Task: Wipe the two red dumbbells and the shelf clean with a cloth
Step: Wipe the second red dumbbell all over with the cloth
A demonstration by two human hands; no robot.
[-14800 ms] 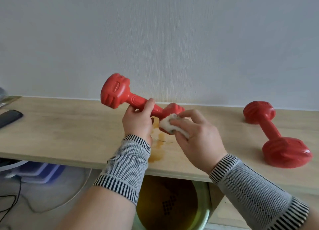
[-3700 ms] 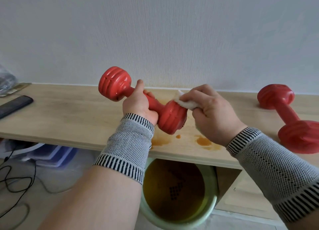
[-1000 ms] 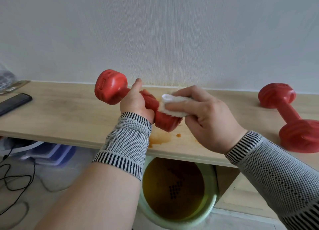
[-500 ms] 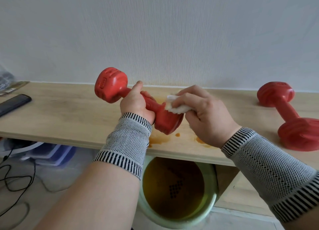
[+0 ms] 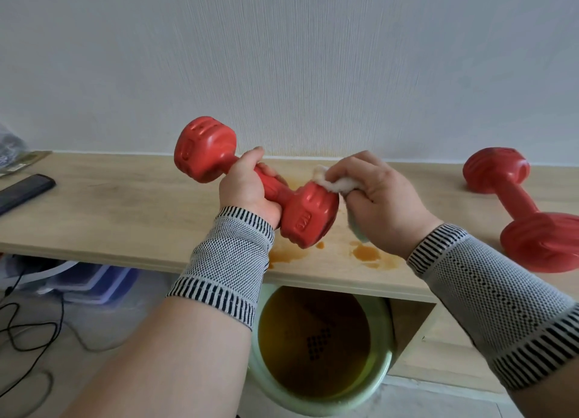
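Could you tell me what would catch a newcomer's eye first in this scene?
Probably the red dumbbell held up mid-frame: the left hand grips its handle while the right hand presses a white cloth on its near head. Next, the orange stains on the shelf below, and a second dumbbell lying at right.

A pale wooden shelf (image 5: pixel 103 217) runs across the middle of the frame against a white wall. At its right end lies a red dumbbell (image 5: pixel 521 210); at the far left edge, a dark flat remote-like object (image 5: pixel 25 189) and part of a packet (image 5: pixel 18 163). Orange-brown spill stains (image 5: pixel 365 254) mark the front edge at centre.
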